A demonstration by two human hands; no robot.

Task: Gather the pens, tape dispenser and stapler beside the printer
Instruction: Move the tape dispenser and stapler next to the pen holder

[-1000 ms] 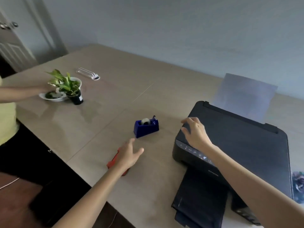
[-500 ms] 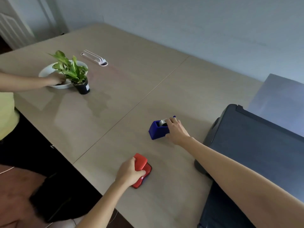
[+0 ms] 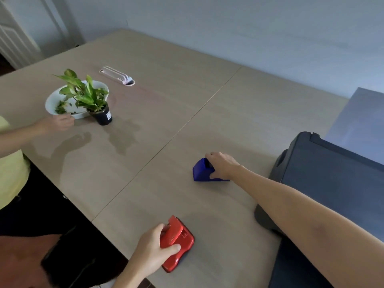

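A red stapler lies near the table's front edge, and my left hand is closed around its left side. Farther in, my right hand grips a blue tape dispenser from the right; the tape roll is hidden under my fingers. The black printer stands at the right, close to the dispenser. A bundle of white pens lies far back on the table, apart from both hands.
The wooden table also bears a potted plant and a white bowl at the back left. Another person's hand rests beside the bowl. The printer's paper tray rises at the far right.
My right hand left the printer, reached the tape dispenser and closed on it. My left hand took hold of the stapler. The view shifted left.
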